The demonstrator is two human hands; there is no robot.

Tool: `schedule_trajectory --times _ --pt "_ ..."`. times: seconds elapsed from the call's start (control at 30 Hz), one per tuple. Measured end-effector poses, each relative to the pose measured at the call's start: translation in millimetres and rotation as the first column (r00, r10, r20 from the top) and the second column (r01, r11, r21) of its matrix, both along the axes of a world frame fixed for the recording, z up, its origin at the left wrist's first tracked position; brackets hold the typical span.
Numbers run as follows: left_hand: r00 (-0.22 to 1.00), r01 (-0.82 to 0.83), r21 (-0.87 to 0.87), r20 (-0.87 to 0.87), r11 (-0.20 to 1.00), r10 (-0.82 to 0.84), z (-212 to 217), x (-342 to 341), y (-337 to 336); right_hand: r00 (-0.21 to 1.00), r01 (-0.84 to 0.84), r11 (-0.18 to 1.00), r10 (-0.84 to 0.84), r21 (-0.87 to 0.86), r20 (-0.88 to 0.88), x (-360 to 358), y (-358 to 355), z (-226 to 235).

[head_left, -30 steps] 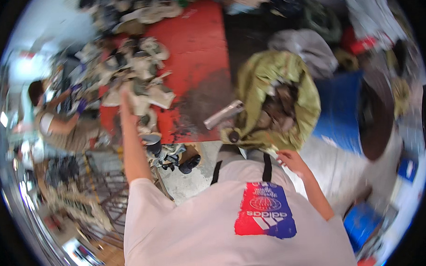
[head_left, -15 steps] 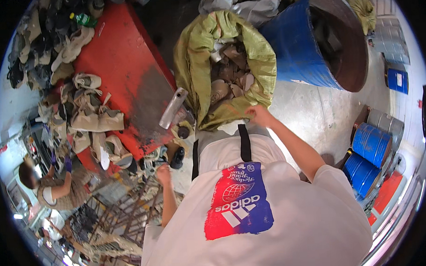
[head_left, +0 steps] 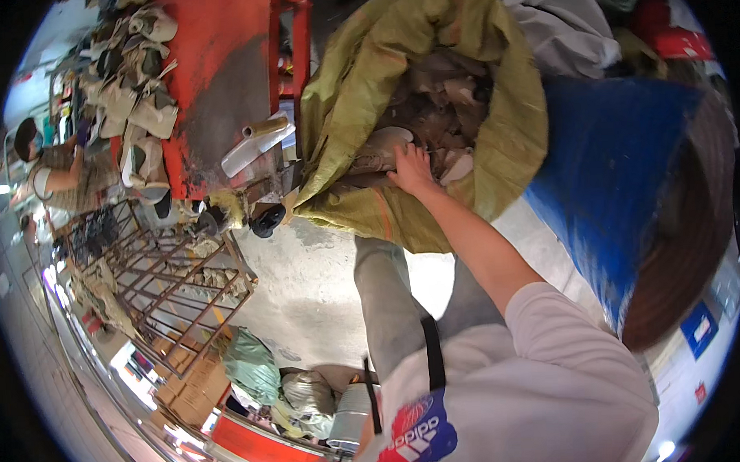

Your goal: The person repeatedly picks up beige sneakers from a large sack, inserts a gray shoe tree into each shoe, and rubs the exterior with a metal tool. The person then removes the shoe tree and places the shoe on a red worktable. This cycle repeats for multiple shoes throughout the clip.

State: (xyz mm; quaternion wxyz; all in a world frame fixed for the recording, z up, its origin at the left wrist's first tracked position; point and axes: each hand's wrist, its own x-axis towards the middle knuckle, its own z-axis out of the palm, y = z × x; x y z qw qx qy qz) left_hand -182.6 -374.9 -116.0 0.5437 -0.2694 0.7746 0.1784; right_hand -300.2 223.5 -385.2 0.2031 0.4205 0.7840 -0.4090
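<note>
My right hand [head_left: 413,171] reaches over the near rim of a large yellow-green woven sack [head_left: 377,210]. Its fingers are apart and lie at the end of a beige shoe [head_left: 375,149] inside the sack; I see no grip on it. Around the shoe, the sack holds a heap of brown and beige pieces [head_left: 435,106], some shaped like shoe parts. Their lower layers are hidden. My left hand does not show in the picture.
Right of the sack lies a tilted blue drum [head_left: 613,182] with a rusty mouth. On the left, a red table [head_left: 208,41] bears a roll of clear film [head_left: 257,145] and piled shoes [head_left: 142,109]. A metal rack [head_left: 184,278] stands nearby; a co-worker [head_left: 66,172] is at far left.
My right hand has moved from outside the sack's near rim into its mouth. My left hand has left the view. The head view has turned and come closer to the sack.
</note>
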Motion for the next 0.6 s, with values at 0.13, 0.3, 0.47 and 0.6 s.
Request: schedule_trajectory --times 0.13,0.3,0.47,0.6 --pt "0.999 -0.033 -0.103 0.031 0.994 0.037 37 98 -17 0.942 -0.318 0.906 0.336 0.280 -0.020 -33 -9 -55" --pt "0.993 -0.078 -0.085 0.084 0.993 0.085 35 199 -23 0.878 -0.456 0.839 0.479 0.298 -0.004 -52 15 -67" --pt "0.999 -0.024 0.063 0.044 0.998 0.022 -2 228 -26 0.761 -0.621 0.710 0.648 0.331 0.037 -45 53 33" --pt "0.887 0.335 0.219 -0.401 0.916 -0.228 -18 137 10 0.813 -0.564 0.605 0.527 0.562 0.249 0 92 114"
